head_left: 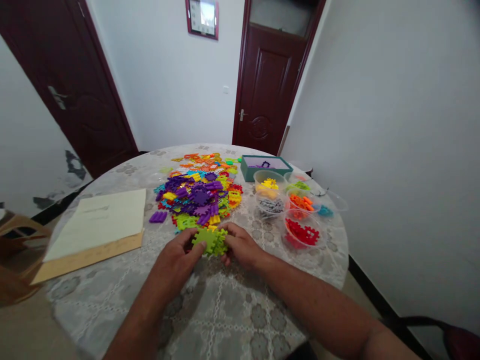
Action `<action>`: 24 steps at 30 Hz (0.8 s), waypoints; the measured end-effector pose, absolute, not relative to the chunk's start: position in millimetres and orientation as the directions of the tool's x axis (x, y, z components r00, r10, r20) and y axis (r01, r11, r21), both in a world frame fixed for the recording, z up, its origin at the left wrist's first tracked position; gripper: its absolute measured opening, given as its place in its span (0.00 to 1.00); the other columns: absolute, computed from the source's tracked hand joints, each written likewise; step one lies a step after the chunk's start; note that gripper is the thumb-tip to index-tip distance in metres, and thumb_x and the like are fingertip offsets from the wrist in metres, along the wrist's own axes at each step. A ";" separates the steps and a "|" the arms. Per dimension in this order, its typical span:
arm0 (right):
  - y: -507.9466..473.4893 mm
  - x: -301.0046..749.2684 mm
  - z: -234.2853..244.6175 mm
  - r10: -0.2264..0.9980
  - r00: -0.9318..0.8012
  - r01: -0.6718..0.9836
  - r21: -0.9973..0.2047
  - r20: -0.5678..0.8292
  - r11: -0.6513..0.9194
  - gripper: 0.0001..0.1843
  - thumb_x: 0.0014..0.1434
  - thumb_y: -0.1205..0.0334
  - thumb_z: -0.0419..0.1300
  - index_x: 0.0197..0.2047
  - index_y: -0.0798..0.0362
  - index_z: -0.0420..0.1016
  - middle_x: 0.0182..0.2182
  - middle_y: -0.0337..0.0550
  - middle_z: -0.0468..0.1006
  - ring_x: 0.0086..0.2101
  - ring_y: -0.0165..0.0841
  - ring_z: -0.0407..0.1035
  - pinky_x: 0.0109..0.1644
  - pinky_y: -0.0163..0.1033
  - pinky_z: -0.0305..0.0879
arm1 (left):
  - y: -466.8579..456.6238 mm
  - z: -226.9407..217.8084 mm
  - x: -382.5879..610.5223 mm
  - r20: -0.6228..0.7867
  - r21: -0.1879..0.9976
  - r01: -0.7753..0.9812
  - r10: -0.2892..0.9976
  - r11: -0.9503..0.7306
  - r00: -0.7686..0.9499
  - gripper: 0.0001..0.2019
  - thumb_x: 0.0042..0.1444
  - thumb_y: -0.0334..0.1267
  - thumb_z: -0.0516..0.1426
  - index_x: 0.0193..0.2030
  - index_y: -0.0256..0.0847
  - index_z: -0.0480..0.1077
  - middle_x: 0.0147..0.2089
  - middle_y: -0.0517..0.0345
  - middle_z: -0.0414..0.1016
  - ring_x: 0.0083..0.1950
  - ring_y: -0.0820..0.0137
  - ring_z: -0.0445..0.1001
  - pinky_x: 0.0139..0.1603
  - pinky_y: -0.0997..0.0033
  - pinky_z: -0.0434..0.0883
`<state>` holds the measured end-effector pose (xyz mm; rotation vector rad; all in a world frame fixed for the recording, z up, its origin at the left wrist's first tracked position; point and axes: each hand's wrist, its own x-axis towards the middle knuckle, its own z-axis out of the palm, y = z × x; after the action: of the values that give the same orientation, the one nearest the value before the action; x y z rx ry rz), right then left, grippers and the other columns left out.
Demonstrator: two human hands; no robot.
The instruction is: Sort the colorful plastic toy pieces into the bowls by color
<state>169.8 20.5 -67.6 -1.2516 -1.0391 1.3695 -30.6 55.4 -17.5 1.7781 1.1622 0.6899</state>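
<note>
Between my two hands are lime-green toothed plastic building pieces, held over the near part of the table. My left hand pinches them from the left, its thumb lying on the flat face. From the right, my right hand grips the other edge, with some fingers curled underneath. How many green pieces are stacked or joined there I cannot tell. Just beyond my hands lies a heap of loose plastic pieces, mostly purple, with yellow, red, green, blue and orange ones.
To the right stand clear tubs of sorted pieces: red, orange, grey and yellow. A green box with purple pieces sits behind them. On the left lies a paper pad on a patterned tablecloth.
</note>
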 end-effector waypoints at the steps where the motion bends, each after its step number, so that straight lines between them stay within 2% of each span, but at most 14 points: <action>1: 21.0 169.5 -67.4 0.987 -0.024 -0.177 -0.971 -0.157 -0.159 0.23 0.54 0.58 0.59 0.54 0.47 0.68 0.27 0.33 0.77 0.20 0.30 0.71 0.21 0.32 0.65 | 56.1 -17.3 -28.1 -0.005 0.877 0.442 0.917 -0.188 0.400 0.27 0.58 0.55 0.60 0.58 0.40 0.74 0.43 0.51 0.85 0.42 0.56 0.83 0.39 0.63 0.75; 4: 19.1 172.4 -63.0 0.991 -0.093 -0.317 -0.940 -0.099 -0.124 0.25 0.56 0.50 0.60 0.56 0.47 0.68 0.31 0.37 0.79 0.23 0.33 0.74 0.22 0.34 0.68 | 57.6 -14.2 -22.0 -0.020 0.868 0.467 0.927 -0.170 0.374 0.28 0.58 0.56 0.59 0.58 0.39 0.74 0.41 0.51 0.84 0.39 0.56 0.82 0.40 0.62 0.75; 6: 15.6 174.6 -56.8 0.993 -0.109 -0.309 -0.948 -0.046 -0.078 0.26 0.59 0.44 0.61 0.56 0.47 0.68 0.35 0.39 0.79 0.26 0.33 0.75 0.23 0.35 0.70 | 58.2 -12.3 -18.8 -0.027 0.872 0.462 0.928 -0.159 0.371 0.29 0.58 0.56 0.59 0.59 0.39 0.74 0.41 0.51 0.84 0.38 0.57 0.83 0.40 0.61 0.77; 8: 11.9 175.0 -49.9 0.997 -0.077 -0.202 -0.979 -0.013 -0.028 0.29 0.59 0.43 0.66 0.59 0.45 0.68 0.38 0.39 0.79 0.27 0.33 0.75 0.24 0.36 0.70 | 58.3 -12.0 -15.3 -0.016 0.872 0.458 0.924 -0.174 0.381 0.31 0.57 0.57 0.60 0.60 0.40 0.74 0.45 0.48 0.85 0.39 0.56 0.83 0.40 0.60 0.78; 10: 8.8 173.9 -43.3 1.000 -0.027 -0.068 -0.998 -0.005 -0.006 0.31 0.58 0.48 0.70 0.61 0.43 0.68 0.37 0.38 0.79 0.27 0.32 0.74 0.25 0.36 0.70 | 57.3 -13.2 -11.4 0.001 0.877 0.440 0.917 -0.192 0.399 0.32 0.57 0.59 0.59 0.61 0.40 0.74 0.53 0.45 0.83 0.40 0.56 0.83 0.40 0.59 0.79; 12: 5.7 173.7 -36.1 0.999 0.010 0.024 -0.999 -0.030 -0.031 0.30 0.58 0.53 0.70 0.61 0.43 0.68 0.36 0.37 0.78 0.26 0.32 0.73 0.25 0.35 0.69 | 55.1 -14.7 -7.7 0.006 0.893 0.408 0.911 -0.191 0.413 0.32 0.59 0.60 0.57 0.61 0.40 0.74 0.58 0.43 0.81 0.38 0.58 0.83 0.41 0.57 0.80; 14: 1.1 177.8 -26.5 0.998 0.016 0.078 -0.995 -0.064 -0.065 0.27 0.59 0.56 0.69 0.60 0.44 0.69 0.34 0.37 0.78 0.25 0.31 0.72 0.25 0.35 0.69 | 52.4 -14.7 -5.4 0.013 0.913 0.362 0.903 -0.186 0.430 0.33 0.60 0.62 0.56 0.61 0.39 0.74 0.58 0.42 0.81 0.38 0.59 0.83 0.42 0.57 0.81; 16: -5.7 190.1 -13.0 0.997 0.011 0.134 -0.988 -0.073 -0.074 0.27 0.59 0.58 0.68 0.60 0.45 0.69 0.33 0.36 0.78 0.25 0.31 0.71 0.25 0.35 0.69 | 50.5 -12.4 -6.1 0.028 0.922 0.331 0.884 -0.204 0.467 0.33 0.62 0.63 0.55 0.63 0.40 0.74 0.55 0.44 0.82 0.43 0.58 0.84 0.42 0.58 0.82; 19: -14.7 231.8 12.8 0.997 0.067 0.243 -0.968 -0.047 -0.062 0.28 0.60 0.57 0.68 0.62 0.46 0.69 0.35 0.39 0.80 0.28 0.33 0.74 0.29 0.36 0.71 | 52.7 -6.6 -16.3 0.050 0.885 0.385 0.876 -0.261 0.480 0.32 0.64 0.62 0.54 0.66 0.43 0.72 0.55 0.46 0.83 0.49 0.57 0.84 0.43 0.61 0.82; 22: -10.2 304.6 37.3 0.954 0.281 0.468 -0.882 0.102 -0.044 0.25 0.61 0.53 0.69 0.59 0.48 0.71 0.40 0.43 0.81 0.32 0.34 0.75 0.33 0.38 0.73 | 63.6 -6.3 -36.6 0.078 0.771 0.557 0.914 -0.309 0.398 0.29 0.65 0.60 0.53 0.65 0.45 0.72 0.54 0.49 0.83 0.45 0.58 0.85 0.44 0.62 0.81; 24: 2.7 363.7 48.2 0.887 0.398 0.671 -0.734 0.236 -0.106 0.24 0.60 0.52 0.69 0.56 0.51 0.73 0.40 0.44 0.82 0.33 0.35 0.75 0.36 0.38 0.72 | 74.8 -12.8 -51.2 0.141 0.683 0.644 0.927 -0.346 0.348 0.28 0.65 0.59 0.53 0.64 0.44 0.72 0.53 0.48 0.84 0.44 0.58 0.85 0.47 0.61 0.80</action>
<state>363.7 2.7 48.2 -1.8472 -1.3435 0.3363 -51.2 74.8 -12.8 2.0949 1.3648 0.7146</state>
